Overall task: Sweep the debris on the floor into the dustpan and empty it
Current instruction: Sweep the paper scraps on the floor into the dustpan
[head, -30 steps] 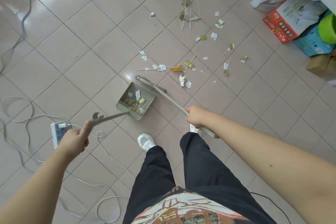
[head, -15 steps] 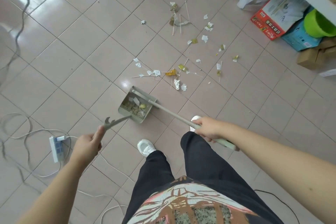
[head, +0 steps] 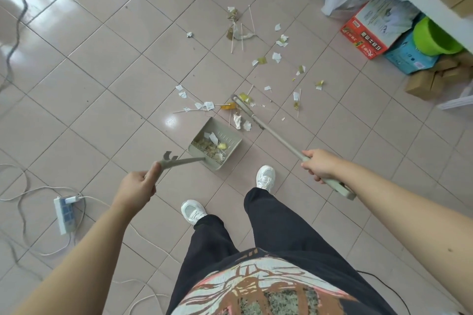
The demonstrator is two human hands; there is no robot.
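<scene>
Two grips are closed on tools. Left hand (head: 135,186) is wrapped around the end of the dustpan handle (head: 179,161); beyond that grip the handle runs forward to the dustpan (head: 230,139), which rests on the tiled floor (head: 102,64) with its open mouth facing away. Paper scraps and yellow bits lie inside the pan. Right hand (head: 320,165) is clenched on the broom shaft (head: 281,140) near its upper end; ahead of that grip the broom head (head: 245,110) sits on the floor just beyond the pan's mouth, among debris (head: 240,121). More scraps and thin sticks are scattered farther out. A power strip (head: 62,213) lies behind and outside the left grip.
</scene>
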